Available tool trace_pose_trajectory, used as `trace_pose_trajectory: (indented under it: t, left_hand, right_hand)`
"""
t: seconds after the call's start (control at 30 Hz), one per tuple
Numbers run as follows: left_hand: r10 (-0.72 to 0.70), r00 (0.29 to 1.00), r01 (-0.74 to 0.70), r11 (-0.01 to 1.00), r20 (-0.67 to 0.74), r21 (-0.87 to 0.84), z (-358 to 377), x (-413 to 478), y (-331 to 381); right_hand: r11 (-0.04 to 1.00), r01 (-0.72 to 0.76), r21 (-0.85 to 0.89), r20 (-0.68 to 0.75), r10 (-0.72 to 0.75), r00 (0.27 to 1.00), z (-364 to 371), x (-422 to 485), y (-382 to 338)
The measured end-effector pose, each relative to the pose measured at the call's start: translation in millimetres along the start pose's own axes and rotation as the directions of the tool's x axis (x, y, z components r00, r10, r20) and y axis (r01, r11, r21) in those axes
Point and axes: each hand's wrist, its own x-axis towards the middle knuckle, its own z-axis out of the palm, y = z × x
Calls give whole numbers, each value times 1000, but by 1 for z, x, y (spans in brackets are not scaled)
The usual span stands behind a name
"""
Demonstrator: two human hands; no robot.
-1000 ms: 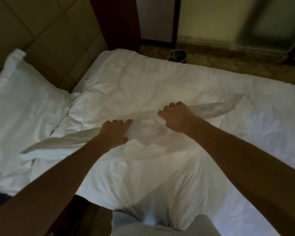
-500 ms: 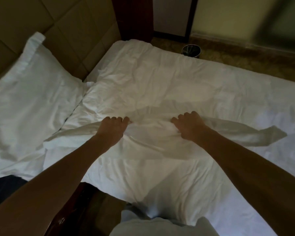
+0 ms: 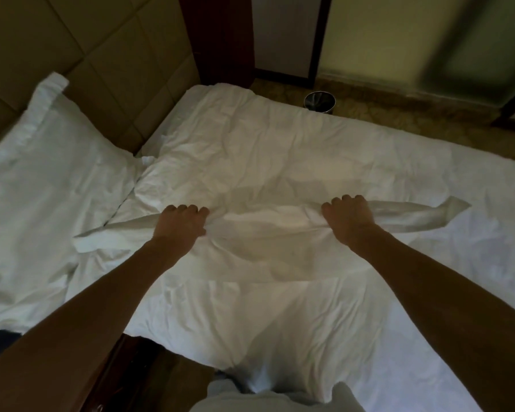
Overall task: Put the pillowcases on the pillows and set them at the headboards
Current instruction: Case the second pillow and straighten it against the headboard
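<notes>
A white pillowcase lies stretched across the bed in front of me, hanging down toward my body. My left hand grips its bunched upper edge on the left, knuckles up. My right hand grips the same edge on the right. The edge's loose ends stick out sideways past both fists. A cased white pillow leans on the padded headboard at the left. Whether a pillow is inside the held pillowcase cannot be told.
The bed's white sheet is rumpled and fills most of the view. A small dark waste bin stands on the floor beyond the bed. A dark wooden bed frame shows at the lower left.
My hands have slid apart along the pillowcase edge, spreading it wider. The view has shifted slightly toward the headboard.
</notes>
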Motion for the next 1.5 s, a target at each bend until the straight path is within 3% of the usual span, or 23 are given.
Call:
trace_pose_trajectory:
  t: [0.1, 0.17, 0.3, 0.37, 0.5, 0.63, 0.83, 0.97, 1.2, 1.37, 1.5]
  left_hand:
    - [49, 982, -53, 998, 183, 18, 0, -12, -6]
    - [23, 972, -34, 998, 233, 45, -4, -21, -10]
    - [9, 995, -18, 995, 96, 96, -13, -29, -6]
    - [-18, 995, 11, 998, 100, 66, -27, -24, -9]
    - [6, 980, -9, 1000, 199, 14, -74, 1, -28]
    - [25, 919, 3, 998, 394, -70, -103, 22, -44]
    - [40, 875, 13, 994, 482, -107, -101, 25, -41]
    - [-24, 951, 39, 998, 310, -44, -76, 12, -19]
    - [-60, 994, 83, 953, 88, -293, -39, 21, 46]
    - [-34, 990, 61, 979, 140, -193, -26, 43, 71]
    - [-16, 992, 36, 987, 128, -157, -18, 39, 74]
  right_hand:
    - [997, 64, -30, -64, -66, 996, 4, 7, -1]
    - [995, 96, -30, -106, -99, 989, 1, 13, 3]
    - [990, 142, 3, -216, -138, 967, -16, 20, 22]
    - [987, 150, 51, -230, -134, 964, -25, 20, 37]
    - [977, 155, 149, -180, -127, 975, -42, 12, 77]
    - [952, 163, 260, -71, -149, 986, -60, 2, 102]
    - [924, 143, 356, 74, -180, 981, -59, 2, 104]
    - [939, 131, 317, 48, -154, 987, -32, 3, 83]
    - [942, 66, 330, 26, -79, 997, 10, 0, 62]
    - [928, 113, 354, 33, -134, 990, 19, 1, 57]
    - [944, 63, 323, 7, -69, 998, 24, 0, 38]
